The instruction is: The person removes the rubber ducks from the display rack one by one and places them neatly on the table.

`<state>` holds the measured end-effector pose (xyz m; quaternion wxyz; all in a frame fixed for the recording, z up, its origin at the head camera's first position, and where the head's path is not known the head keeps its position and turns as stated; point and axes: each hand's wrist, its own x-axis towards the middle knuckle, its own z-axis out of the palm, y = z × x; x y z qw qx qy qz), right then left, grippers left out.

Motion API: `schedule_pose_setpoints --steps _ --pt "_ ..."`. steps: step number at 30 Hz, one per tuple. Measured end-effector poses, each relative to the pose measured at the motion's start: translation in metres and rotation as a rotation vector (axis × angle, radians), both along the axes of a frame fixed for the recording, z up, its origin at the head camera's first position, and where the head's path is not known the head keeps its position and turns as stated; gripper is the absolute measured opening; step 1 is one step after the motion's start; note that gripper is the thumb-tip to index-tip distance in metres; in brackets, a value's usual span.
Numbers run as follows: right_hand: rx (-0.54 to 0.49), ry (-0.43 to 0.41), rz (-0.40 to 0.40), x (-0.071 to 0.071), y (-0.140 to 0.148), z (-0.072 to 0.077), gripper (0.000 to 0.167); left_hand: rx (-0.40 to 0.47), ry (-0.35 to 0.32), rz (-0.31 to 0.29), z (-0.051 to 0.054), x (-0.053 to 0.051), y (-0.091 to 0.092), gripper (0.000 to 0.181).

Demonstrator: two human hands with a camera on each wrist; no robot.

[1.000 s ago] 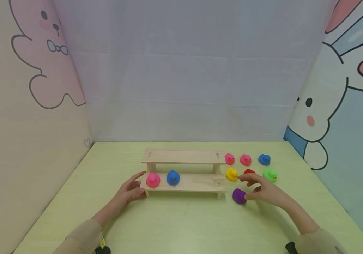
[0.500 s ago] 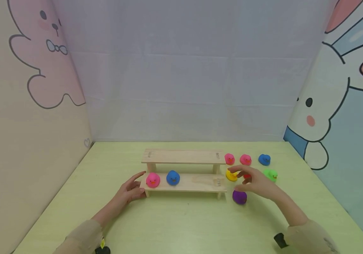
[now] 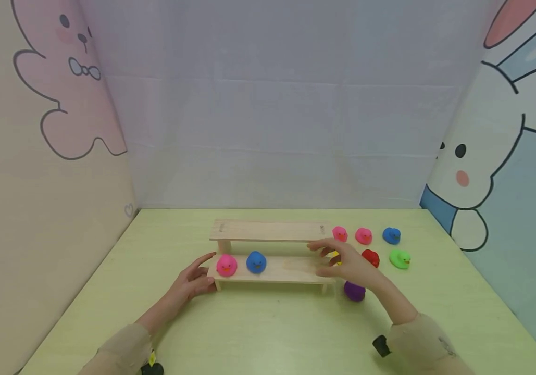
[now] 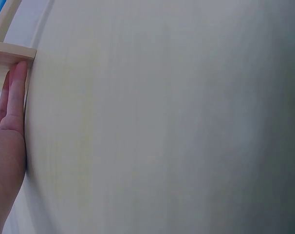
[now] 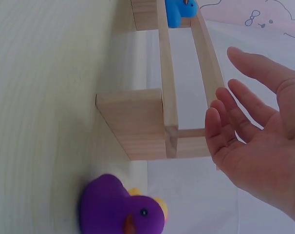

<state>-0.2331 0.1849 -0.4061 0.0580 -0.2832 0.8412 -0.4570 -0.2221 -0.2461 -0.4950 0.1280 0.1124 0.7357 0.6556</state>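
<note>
A two-step wooden shelf (image 3: 272,276) stands mid-table, with a pink rubber duck (image 3: 226,266) and a blue rubber duck (image 3: 256,262) on its lower step. My left hand (image 3: 191,280) touches the left end of that step. In the left wrist view, its straight fingers (image 4: 16,92) reach the wooden board (image 4: 13,51). Over the right end of the lower step is my right hand (image 3: 349,263), empty, fingers apart and slightly bent. Beneath it, a purple rubber duck (image 3: 354,291) sits on the table; the right wrist view shows this purple duck (image 5: 113,209) close up. A yellow duck (image 3: 336,256) is mostly hidden behind the hand.
Right of the shelf, two more pink ducks (image 3: 363,236), another blue duck (image 3: 391,236), a red duck (image 3: 371,258) and a green duck (image 3: 400,259) stand on the table. Curtain-like cloth walls surround the back and sides.
My right hand has moved left from the purple duck to above the shelf's right end, uncovering the red and green ducks. My left hand has stayed in place.
</note>
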Motion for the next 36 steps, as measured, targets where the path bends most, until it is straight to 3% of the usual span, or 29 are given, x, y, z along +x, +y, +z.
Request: schedule_pose_setpoints --steps 16,26,36 --pt "-0.066 -0.010 0.038 -0.006 -0.064 -0.015 0.046 0.001 0.013 -0.007 -0.003 -0.002 -0.001 0.063" --pt "-0.105 -0.045 -0.038 -0.005 -0.100 -0.032 0.044 0.003 0.006 -0.001 -0.002 -0.001 0.000 0.064" --pt "-0.174 -0.027 -0.027 -0.008 -0.124 -0.040 0.041 0.006 0.002 0.001 -0.002 0.000 0.000 0.064"
